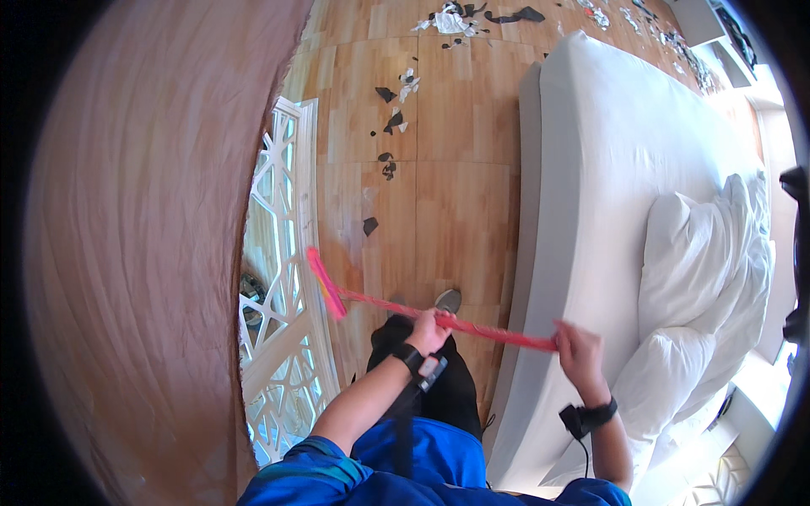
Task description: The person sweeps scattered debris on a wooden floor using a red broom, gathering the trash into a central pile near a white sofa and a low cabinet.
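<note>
A broom with a red handle (493,332) and a pink head (326,284) is held across the front of my body. My left hand (431,332) is closed around the middle of the handle, and my right hand (579,354) grips its end over the edge of the mattress. The broom's head is at the left, beside a white lattice panel, and looks slightly blurred. Dark scraps (371,226) lie on the wood floor (465,234) ahead of my feet, with more black and white scraps (405,85) farther off.
A bed with a white-sheeted mattress (607,158) and a rumpled white duvet (690,278) stands at the right. The white lattice panel (307,190) and a large brownish-pink surface (145,240) line the left. A torn white heap (452,23) and more litter (690,57) lie at the far end.
</note>
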Demonstrator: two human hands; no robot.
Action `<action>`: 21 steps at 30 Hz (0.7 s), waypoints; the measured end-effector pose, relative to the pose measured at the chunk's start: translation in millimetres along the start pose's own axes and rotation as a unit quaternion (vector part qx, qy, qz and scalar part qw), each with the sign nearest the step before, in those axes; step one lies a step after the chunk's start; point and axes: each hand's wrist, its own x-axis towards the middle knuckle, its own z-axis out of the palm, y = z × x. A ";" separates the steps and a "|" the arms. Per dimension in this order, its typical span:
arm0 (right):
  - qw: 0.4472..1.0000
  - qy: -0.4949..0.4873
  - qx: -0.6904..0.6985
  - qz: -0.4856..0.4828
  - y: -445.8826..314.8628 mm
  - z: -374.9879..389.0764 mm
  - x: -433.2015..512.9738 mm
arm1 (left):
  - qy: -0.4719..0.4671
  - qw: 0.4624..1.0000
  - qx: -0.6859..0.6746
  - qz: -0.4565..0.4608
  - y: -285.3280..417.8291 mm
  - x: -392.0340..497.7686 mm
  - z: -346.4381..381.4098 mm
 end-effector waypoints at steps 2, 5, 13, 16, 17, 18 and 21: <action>0.968 0.034 0.218 0.116 -15.2 14.8 59.1 | -0.026 1.000 0.002 0.014 27.3 21.1 14.3; 0.886 0.019 0.433 0.161 -51.9 36.9 141.5 | -0.025 0.999 -0.027 0.029 44.8 41.8 38.1; 0.862 -0.073 0.483 0.137 -118.9 16.5 319.2 | -0.097 0.994 0.035 0.021 125.8 18.3 179.7; 0.875 -0.091 0.470 0.073 -135.2 -26.0 387.3 | -0.164 0.986 0.016 0.036 145.9 4.0 264.4; 0.880 -0.087 0.465 0.040 -141.3 -42.5 407.9 | -0.182 0.982 0.020 0.046 152.9 0.2 297.4; 0.884 -0.082 0.460 0.009 -147.1 -58.3 425.6 | -0.197 0.978 0.027 0.054 157.8 -3.4 329.2; 0.889 -0.021 0.456 -0.032 -158.8 -98.8 470.9 | -0.208 0.974 0.053 0.069 171.5 -7.6 415.3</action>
